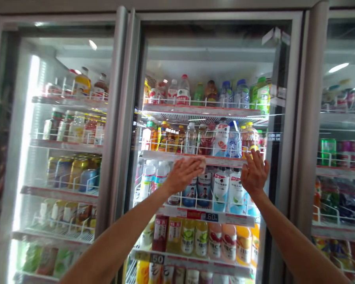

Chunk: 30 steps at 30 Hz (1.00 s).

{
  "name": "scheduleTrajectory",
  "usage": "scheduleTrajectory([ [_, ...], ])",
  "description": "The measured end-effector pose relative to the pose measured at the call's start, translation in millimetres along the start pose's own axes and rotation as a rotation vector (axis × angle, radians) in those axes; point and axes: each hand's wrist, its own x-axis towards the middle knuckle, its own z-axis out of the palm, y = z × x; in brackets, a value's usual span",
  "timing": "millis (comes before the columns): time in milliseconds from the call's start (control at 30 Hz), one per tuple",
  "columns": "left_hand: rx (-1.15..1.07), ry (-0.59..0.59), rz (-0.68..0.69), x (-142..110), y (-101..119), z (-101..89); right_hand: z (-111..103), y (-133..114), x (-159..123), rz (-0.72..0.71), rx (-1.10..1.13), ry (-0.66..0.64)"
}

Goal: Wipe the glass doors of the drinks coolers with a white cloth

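My left hand (pixel 183 173) reaches to the middle glass door (pixel 207 51) of an upright drinks fridge. A small pinkish cloth (pixel 201 164) shows at its fingertips, and the hand lies over the cloth, against the glass as far as I can see. My right hand (pixel 255 173) is raised toward the right part of the same door, fingers up and somewhat apart, nothing in it. Whether its fingertips touch the glass I cannot tell. Behind the glass, white-labelled bottles (pixel 220 189) stand on a wire-fronted shelf between the two hands.
More shelves of bottles fill the middle section, including a row of juice bottles (pixel 201 238). Left of it is another glass door with cans (pixel 77 173) behind it. A metal door frame (pixel 313 118) runs down the right, with a further fridge section beyond.
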Motion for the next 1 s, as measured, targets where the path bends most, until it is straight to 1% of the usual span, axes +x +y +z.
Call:
scheduleTrajectory([
  [33, 0.029, 0.033, -0.145, -9.3, -9.4, -4.7, 0.3, -0.1, 0.0, 0.001, 0.003, 0.001],
  [100, 0.116, 0.139, -0.546, -23.5, -32.0, -12.9, 0.6, -0.5, -0.1, 0.010, 0.011, -0.003],
  [133, 0.155, 0.183, -0.720, -28.1, -38.8, -15.1, 0.5, -0.9, -0.1, 0.016, 0.014, -0.009],
  [167, 0.179, 0.202, -0.828, -31.2, -39.6, -15.5, 0.3, -1.2, -0.2, 0.023, 0.016, -0.017],
  [200, 0.184, 0.192, -0.853, -33.7, -33.6, -14.4, 0.1, -1.4, -0.3, 0.028, 0.018, -0.026],
  [233, 0.167, 0.153, -0.786, -36.3, -22.0, -12.4, -0.2, -1.5, -0.4, 0.029, 0.021, -0.035],
  [267, 0.131, 0.094, -0.640, -39.7, -6.8, -10.3, -0.4, -1.4, -0.5, 0.028, 0.024, -0.041],
  [333, 0.045, -0.022, -0.286, -51.3, 21.8, -8.5, -0.6, -1.0, -0.6, 0.030, 0.025, -0.047],
  [367, 0.015, -0.062, -0.163, -59.7, 29.9, -9.7, -0.6, -0.7, -0.6, 0.033, 0.023, -0.049],
  [400, 0.000, -0.086, -0.113, -69.3, 31.9, -12.2, -0.5, -0.4, -0.5, 0.036, 0.018, -0.050],
  [433, 0.005, -0.086, -0.147, -79.5, 28.3, -15.7, -0.3, -0.3, -0.5, 0.040, 0.013, -0.052],
  [467, 0.033, -0.058, -0.261, -89.3, 20.9, -19.5, -0.2, -0.4, -0.3, 0.044, 0.008, -0.057],
  [533, 0.130, 0.059, -0.611, -104.6, 5.8, -25.3, -0.4, -0.9, 0.0, 0.049, 0.008, -0.068],
  [567, 0.175, 0.111, -0.763, -109.2, 3.7, -26.5, -0.6, -1.3, 0.1, 0.049, 0.011, -0.074],
  [600, 0.201, 0.138, -0.844, -111.7, 7.7, -26.3, -0.9, -1.6, 0.3, 0.051, 0.016, -0.078],
  [633, 0.198, 0.132, -0.830, -112.7, 17.8, -24.8, -1.2, -1.8, 0.4, 0.053, 0.019, -0.080],
  [667, 0.165, 0.090, -0.715, -112.8, 32.6, -22.5, -1.4, -1.8, 0.5, 0.052, 0.020, -0.079],
  [700, 0.105, 0.021, -0.516, -112.7, 49.5, -19.9, -1.5, -1.7, 0.5, 0.049, 0.020, -0.075],
  [733, 0.032, -0.055, -0.267, -112.8, 65.2, -17.4, -1.6, -1.6, 0.6, 0.046, 0.018, -0.070],
  [767, -0.032, -0.124, -0.058, -113.4, 76.9, -15.5, -1.6, -1.3, 0.6, 0.041, 0.015, -0.061],
  [800, -0.075, -0.166, 0.075, -114.1, 82.2, -14.4, -1.5, -1.2, 0.6, 0.037, 0.013, -0.054],
  [833, -0.094, -0.185, 0.109, -114.7, 80.2, -14.1, -1.4, -1.1, 0.6, 0.033, 0.011, -0.048],
  [867, -0.092, -0.176, 0.048, -114.6, 71.4, -14.5, -1.3, -1.2, 0.6, 0.032, 0.009, -0.045],
  [900, -0.070, -0.134, -0.091, -113.1, 57.8, -15.3, -1.3, -1.4, 0.6, 0.033, 0.008, -0.046],
  [967, 0.002, 0.002, -0.463, -105.5, 27.8, -16.5, -1.1, -2.2, 0.7, 0.039, 0.003, -0.050],
  [1000, 0.045, 0.080, -0.642, -99.9, 17.2, -16.3, -1.1, -2.6, 0.7, 0.042, 0.001, -0.051],
])
